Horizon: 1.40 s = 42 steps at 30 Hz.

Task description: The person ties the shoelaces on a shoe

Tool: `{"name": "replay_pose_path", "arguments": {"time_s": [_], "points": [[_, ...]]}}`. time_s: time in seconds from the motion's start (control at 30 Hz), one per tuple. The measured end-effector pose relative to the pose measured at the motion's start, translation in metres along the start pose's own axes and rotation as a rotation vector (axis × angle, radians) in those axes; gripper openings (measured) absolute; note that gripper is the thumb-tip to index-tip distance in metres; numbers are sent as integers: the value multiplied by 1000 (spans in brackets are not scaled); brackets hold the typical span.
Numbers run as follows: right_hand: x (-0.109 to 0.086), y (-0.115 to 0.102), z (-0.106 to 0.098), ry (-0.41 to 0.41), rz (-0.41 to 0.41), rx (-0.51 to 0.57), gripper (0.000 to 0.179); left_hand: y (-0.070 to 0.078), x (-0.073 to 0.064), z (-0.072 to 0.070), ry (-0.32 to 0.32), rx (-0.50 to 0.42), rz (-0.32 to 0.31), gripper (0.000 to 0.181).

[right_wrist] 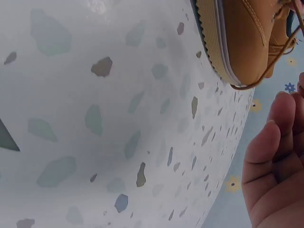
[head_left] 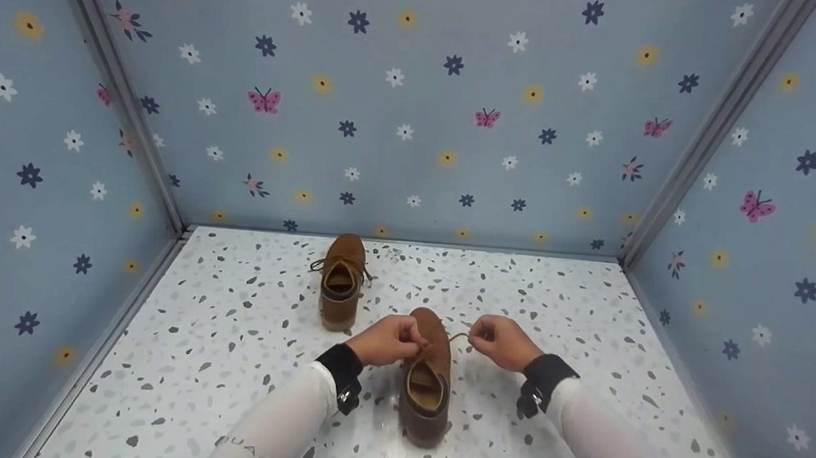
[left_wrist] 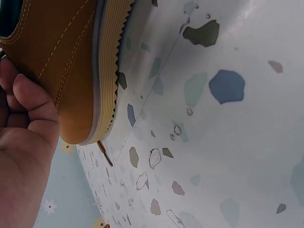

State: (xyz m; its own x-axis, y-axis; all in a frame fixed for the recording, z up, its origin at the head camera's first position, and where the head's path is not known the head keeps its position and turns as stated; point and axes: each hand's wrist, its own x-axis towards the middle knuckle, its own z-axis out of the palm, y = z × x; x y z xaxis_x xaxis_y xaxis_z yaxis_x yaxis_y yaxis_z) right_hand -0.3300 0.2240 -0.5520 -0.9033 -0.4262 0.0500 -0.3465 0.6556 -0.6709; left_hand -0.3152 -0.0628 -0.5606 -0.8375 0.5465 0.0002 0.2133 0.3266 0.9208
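A brown lace-up shoe [head_left: 432, 403] stands on the floor between the hands, toe pointing away. My left hand [head_left: 387, 340] is over its lacing, thumb and forefinger pinching a shoelace close to the tongue; the fingers cover most of that lace. Off the shoe's right side, my right hand [head_left: 504, 342] holds a brown shoelace [head_left: 459, 335] drawn out sideways, thumb against curled fingers. Seen from the left wrist, a lace tip [left_wrist: 105, 153] pokes out past the sole at the toe. In the right wrist view the lace [right_wrist: 280, 54] curves round the toe and upward.
The matching brown shoe [head_left: 339, 310] stands farther back on the left, its laces hanging out both sides. Speckled white floor [head_left: 226, 360] lies under everything. Blue flower-patterned panels [head_left: 416, 114] enclose the back and both sides, joined by grey metal posts [head_left: 716, 135].
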Motion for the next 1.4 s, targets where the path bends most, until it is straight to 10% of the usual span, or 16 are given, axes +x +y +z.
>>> {"name": "replay_pose_path", "arguments": {"time_s": [0.83, 1.4], "points": [[17, -30, -12, 116, 106, 761, 21, 3, -3, -3, 118, 5, 50, 32], [22, -53, -4, 76, 148, 1035, 14, 6, -1, 7, 239, -271, 67, 22]]}}
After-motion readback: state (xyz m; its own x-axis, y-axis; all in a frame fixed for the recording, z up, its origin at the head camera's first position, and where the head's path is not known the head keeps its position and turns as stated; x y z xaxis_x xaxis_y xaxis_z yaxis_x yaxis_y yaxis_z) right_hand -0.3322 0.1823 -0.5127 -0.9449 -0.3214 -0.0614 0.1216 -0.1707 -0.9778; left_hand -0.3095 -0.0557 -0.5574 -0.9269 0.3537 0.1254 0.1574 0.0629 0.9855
